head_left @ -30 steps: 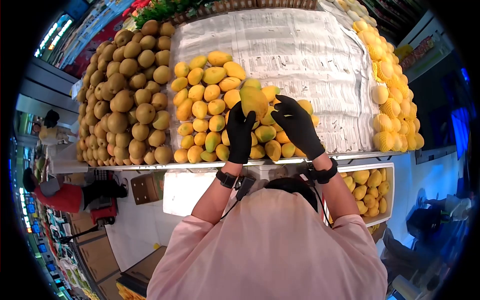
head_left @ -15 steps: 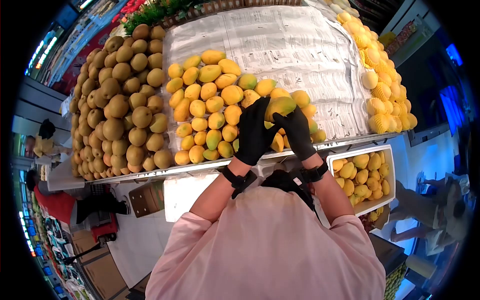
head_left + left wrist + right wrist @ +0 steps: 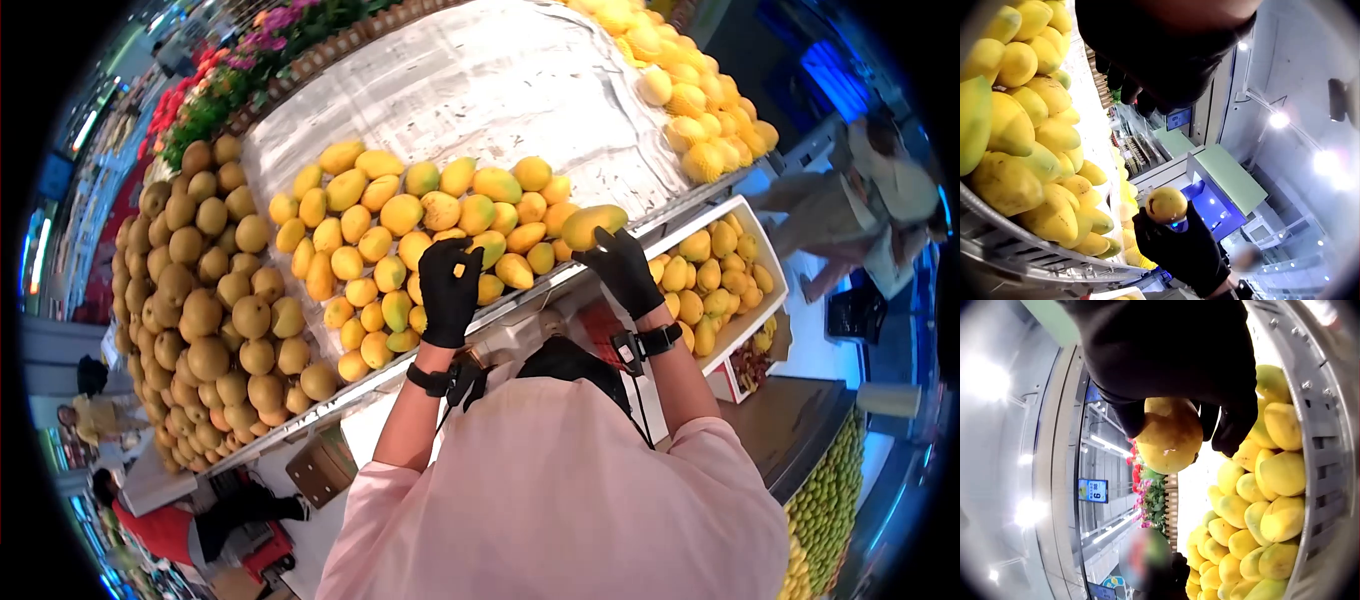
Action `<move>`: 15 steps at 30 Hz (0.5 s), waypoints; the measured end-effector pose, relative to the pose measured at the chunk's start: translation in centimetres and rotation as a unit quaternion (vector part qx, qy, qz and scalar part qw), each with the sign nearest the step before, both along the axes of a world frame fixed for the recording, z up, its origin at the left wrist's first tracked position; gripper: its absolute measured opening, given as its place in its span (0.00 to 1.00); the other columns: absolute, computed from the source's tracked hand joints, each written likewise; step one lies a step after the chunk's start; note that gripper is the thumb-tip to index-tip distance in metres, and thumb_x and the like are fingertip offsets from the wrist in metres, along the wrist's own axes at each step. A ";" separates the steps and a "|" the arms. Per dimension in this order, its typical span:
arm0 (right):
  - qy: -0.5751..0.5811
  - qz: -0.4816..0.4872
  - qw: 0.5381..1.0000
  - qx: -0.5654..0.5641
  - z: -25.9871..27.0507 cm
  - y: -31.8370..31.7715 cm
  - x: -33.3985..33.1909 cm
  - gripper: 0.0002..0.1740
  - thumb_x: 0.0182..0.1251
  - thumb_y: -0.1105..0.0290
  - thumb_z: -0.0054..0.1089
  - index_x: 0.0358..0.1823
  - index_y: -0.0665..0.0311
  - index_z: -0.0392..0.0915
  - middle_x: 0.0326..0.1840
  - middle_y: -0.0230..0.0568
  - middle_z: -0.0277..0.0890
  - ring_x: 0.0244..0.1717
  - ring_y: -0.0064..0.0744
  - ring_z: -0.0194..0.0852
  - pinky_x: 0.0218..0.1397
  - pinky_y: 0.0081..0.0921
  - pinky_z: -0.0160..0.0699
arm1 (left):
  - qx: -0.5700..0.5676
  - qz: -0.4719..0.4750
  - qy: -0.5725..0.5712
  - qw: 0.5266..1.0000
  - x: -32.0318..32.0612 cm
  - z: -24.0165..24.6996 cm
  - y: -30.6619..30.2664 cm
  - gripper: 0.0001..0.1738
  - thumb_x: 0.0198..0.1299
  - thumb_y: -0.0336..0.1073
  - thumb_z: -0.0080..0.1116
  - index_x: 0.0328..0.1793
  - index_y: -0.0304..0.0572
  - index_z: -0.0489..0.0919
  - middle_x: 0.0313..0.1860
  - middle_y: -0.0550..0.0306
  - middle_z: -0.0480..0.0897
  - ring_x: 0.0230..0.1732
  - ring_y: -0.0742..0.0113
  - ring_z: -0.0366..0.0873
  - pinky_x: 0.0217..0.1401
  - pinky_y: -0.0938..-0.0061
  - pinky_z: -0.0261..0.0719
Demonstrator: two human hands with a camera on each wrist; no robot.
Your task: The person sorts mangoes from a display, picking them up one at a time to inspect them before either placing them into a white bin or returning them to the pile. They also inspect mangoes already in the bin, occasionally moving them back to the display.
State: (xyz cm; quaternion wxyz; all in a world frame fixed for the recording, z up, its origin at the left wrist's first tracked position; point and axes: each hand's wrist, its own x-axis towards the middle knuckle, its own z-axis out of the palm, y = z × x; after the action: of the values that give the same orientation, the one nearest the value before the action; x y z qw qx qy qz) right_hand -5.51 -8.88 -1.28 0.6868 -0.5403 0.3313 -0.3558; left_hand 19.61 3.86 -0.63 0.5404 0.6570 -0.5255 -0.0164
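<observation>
My black-gloved right hand (image 3: 628,273) grips a yellow mango (image 3: 594,226) at the front right of the display. The right wrist view shows that mango (image 3: 1170,439) between thumb and fingers, with a pale scuff on its skin. Nothing is held in my gloved left hand (image 3: 448,298); its thumb and forefinger bend towards each other with a gap between. It hovers by the front edge, over rows of loose mangoes (image 3: 402,214), yellow with some green. From the left wrist, its fingers hang loosely at the top of the view.
Brown round fruit (image 3: 201,313) is heaped on the left, netted yellow fruit (image 3: 688,100) at the back right. Printed paper (image 3: 430,80) lines the stand. A white box (image 3: 768,245) of mangoes is right of the metal front edge (image 3: 520,303). People are at both sides.
The mango, earlier handled between both hands, has gone right with my right hand. My left hand has come away from it and moved left. The head view has turned.
</observation>
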 end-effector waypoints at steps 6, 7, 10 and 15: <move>-0.007 -0.073 0.997 -0.010 -2.4 1.4 -6.0 0.24 0.67 0.64 0.63 0.60 0.68 0.69 0.52 0.44 0.75 0.51 0.37 0.78 0.54 0.33 0.82 | 0.063 -0.049 0.163 0.983 -1.8 0.4 -1.5 0.16 0.59 0.29 0.64 0.54 0.41 0.78 0.33 0.59 0.81 0.37 0.72 0.78 0.41 0.77 0.75; 0.033 -0.071 0.994 -0.077 -3.3 1.6 -7.2 0.24 0.67 0.64 0.63 0.60 0.68 0.69 0.52 0.44 0.75 0.51 0.36 0.77 0.54 0.33 0.82 | 0.065 -0.055 0.151 0.985 -2.0 0.2 -1.8 0.17 0.58 0.28 0.64 0.54 0.41 0.78 0.33 0.60 0.80 0.37 0.72 0.78 0.41 0.77 0.75; 0.121 -0.112 0.981 -0.103 -3.8 2.5 -9.9 0.21 0.63 0.64 0.66 0.55 0.65 0.75 0.48 0.46 0.77 0.48 0.38 0.78 0.51 0.30 0.81 | 0.089 -0.066 0.112 0.987 -2.7 -0.5 -2.7 0.18 0.57 0.25 0.61 0.55 0.39 0.77 0.38 0.59 0.80 0.42 0.70 0.78 0.47 0.74 0.76; 0.178 -0.178 0.954 -0.161 -7.7 2.0 -15.3 0.18 0.57 0.73 0.69 0.50 0.64 0.78 0.44 0.49 0.76 0.44 0.42 0.79 0.47 0.31 0.80 | 0.051 -0.120 0.060 0.990 -4.3 -1.1 -4.8 0.17 0.59 0.25 0.60 0.55 0.33 0.77 0.52 0.51 0.80 0.56 0.61 0.77 0.61 0.69 0.73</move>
State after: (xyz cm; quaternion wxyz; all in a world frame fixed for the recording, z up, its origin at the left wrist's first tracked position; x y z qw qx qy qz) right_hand -20.77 -6.86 -8.94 0.4464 -0.6305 0.4771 -0.4190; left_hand 15.29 -0.90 -1.71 0.5309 0.6135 -0.5658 -0.1469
